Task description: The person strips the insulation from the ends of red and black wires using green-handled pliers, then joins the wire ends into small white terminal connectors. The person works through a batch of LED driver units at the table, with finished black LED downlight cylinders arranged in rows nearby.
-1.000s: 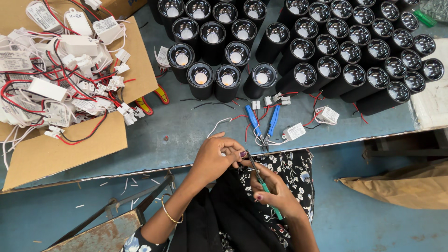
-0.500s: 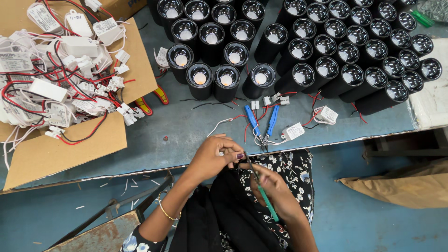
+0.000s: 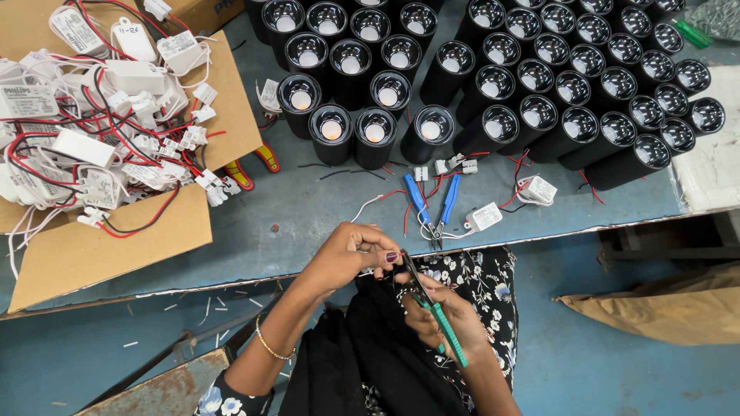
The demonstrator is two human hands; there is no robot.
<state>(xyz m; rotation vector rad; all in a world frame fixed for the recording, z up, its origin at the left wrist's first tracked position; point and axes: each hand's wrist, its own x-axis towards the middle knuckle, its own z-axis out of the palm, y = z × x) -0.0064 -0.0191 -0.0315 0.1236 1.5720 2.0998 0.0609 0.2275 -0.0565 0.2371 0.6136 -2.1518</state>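
Hands meet just off the table [image 3: 324, 223] edge: left hand [image 3: 347, 258] pinches a small connector [image 3: 368, 271], right hand [image 3: 443, 320] grips green-handled pliers [image 3: 432, 304] at it. Risk: the connector, held only by fingertips, may slip and drop into the lap below.

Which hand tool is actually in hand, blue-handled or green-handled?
The green-handled tool, gripped in the right hand near the left hand. The blue-handled pliers lie untouched on the table, beside the black lamp housings.
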